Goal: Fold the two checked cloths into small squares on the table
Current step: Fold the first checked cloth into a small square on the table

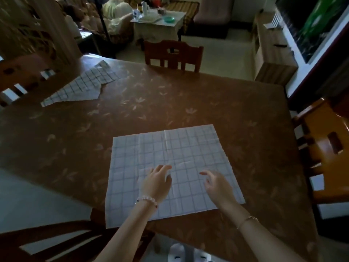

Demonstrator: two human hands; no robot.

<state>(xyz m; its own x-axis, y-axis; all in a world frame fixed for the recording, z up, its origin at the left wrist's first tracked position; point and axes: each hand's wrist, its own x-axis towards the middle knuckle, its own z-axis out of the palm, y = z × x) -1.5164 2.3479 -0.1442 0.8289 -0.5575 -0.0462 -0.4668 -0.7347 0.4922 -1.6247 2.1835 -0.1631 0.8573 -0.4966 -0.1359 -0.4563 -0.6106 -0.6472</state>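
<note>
A white cloth with a dark check point(188, 152) lies spread flat and nearly square near the front edge of the brown table point(170, 103); its near-left corner hangs a little over the edge. My left hand point(157, 181) rests palm down on the cloth's middle, fingers apart, a bead bracelet on the wrist. Just to the right, my right hand point(217, 183) hovers over the cloth with fingers loosely curled and holds nothing. The second checked cloth point(85, 86) lies loosely crumpled at the table's far left.
Wooden chairs stand around the table: one at the far side point(172, 54), one at the right point(328, 148), one at the far left point(20, 72), one at the near left point(56, 241). A small side table point(160, 20) with dishes stands beyond.
</note>
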